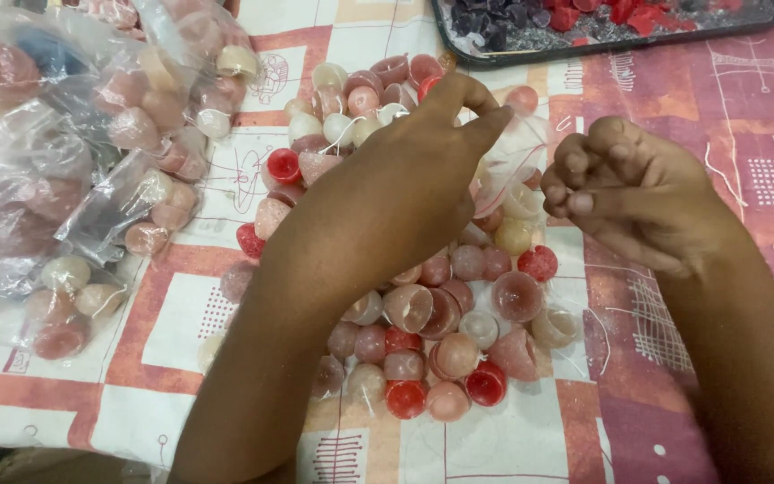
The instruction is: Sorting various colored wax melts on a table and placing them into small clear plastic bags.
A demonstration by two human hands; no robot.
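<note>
A: Clear plastic bag [514, 166], small, held between both hands above the pile of wax candle cups [423, 323]. Its long axis seems to run left-right between the hands; which way the mouth points can't be told, the film is too transparent.

B: Hands?

A: Left hand [387, 193] pinches the bag's top edge, thumb against forefinger. Right hand [624, 193] is curled closed, fingertips nipping the other edge.

B: Anything hidden?

A: The left forearm covers the middle of the pile. Cups are round, pink, red and cream, some with white wicks.

B: Further out?

A: Filled clear bags [64, 179] of similar cups lie left on the bench's patterned cloth [638, 403]. A dark tray [620, 40] of red and purple pieces sits at the top, cut off by the frame.
</note>
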